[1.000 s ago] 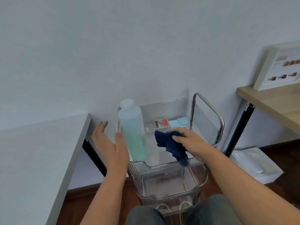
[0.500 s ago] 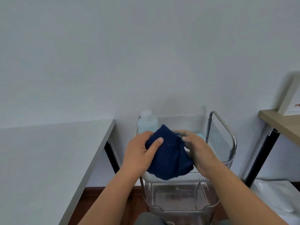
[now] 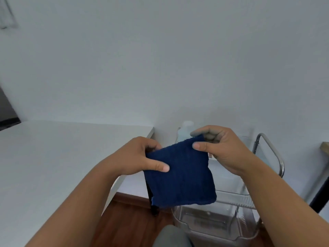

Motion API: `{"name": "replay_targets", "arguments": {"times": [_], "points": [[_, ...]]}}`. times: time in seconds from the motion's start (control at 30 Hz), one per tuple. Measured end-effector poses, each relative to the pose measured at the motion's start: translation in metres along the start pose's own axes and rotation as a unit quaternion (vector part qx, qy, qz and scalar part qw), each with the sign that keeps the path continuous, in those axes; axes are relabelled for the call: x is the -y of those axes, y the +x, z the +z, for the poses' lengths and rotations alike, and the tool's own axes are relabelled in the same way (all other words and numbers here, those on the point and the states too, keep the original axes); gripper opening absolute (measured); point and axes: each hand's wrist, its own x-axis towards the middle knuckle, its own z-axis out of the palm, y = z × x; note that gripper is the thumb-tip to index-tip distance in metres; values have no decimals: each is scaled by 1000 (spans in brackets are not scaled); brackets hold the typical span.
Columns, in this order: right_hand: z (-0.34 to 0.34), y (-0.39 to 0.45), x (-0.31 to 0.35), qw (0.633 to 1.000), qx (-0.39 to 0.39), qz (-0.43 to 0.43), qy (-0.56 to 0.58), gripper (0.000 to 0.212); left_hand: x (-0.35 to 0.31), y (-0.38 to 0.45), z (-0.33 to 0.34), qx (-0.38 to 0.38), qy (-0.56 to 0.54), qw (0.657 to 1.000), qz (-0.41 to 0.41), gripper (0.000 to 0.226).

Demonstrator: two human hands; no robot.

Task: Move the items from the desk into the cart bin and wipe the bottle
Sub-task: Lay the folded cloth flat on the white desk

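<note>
Since half a second ago the blue cloth [image 3: 179, 175] has been spread flat, pinched by left hand [image 3: 140, 157] and right hand [image 3: 224, 148]. Behind it the bottle [image 3: 185, 131] stands in the cart bin [image 3: 236, 198], so it could get knocked over when reached for blind.

A dark blue cloth [image 3: 179, 175] is held spread flat and upright above the clear cart bin [image 3: 233, 196]. A pale capped bottle [image 3: 185, 130] is seen upright in the bin, mostly hidden.
</note>
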Motion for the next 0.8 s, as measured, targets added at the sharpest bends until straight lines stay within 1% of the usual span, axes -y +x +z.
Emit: {"name": "replay_targets", "arguments": {"times": [0.07, 0.13, 0.23, 0.3, 0.37, 0.4, 0.5, 0.6, 0.7, 0.8], "points": [[3, 4, -5, 998, 13, 25, 52, 29, 7, -13, -11, 7, -81, 997, -4, 24], [10, 7, -11, 996, 23, 43, 75, 34, 18, -24, -18, -15, -167, 986, 0, 25], [28, 14, -16, 994, 36, 56, 91, 38, 40, -37, -27, -37, -271, 962, -1, 31], [43, 24, -16, 995, 35, 58, 77, 37, 50, -45, -36, -49, -302, 952, -13, 39], [60, 35, -16, 995, 28, 61, 68, 34, 58, -50, -50, -87, -312, 946, -27, 49], [69, 42, -16, 995, 24, 62, 70, 34, 62, -53, -58, -115, -315, 941, -34, 50], [99, 61, -16, 994, 24, 60, 82, 31, 72, -59, -85, -209, -319, 923, -44, 33], [130, 79, -24, 993, 22, 76, 85, 28, 76, -69, -109, -277, -316, 905, -64, 29], [156, 92, -42, 988, 32, 102, 109, 27, 87, -83, -126, -308, -289, 901, -97, 36], [173, 99, -68, 979, 43, 134, 145, 27, 106, -95, -136, -289, -265, 907, -150, 37]]}}
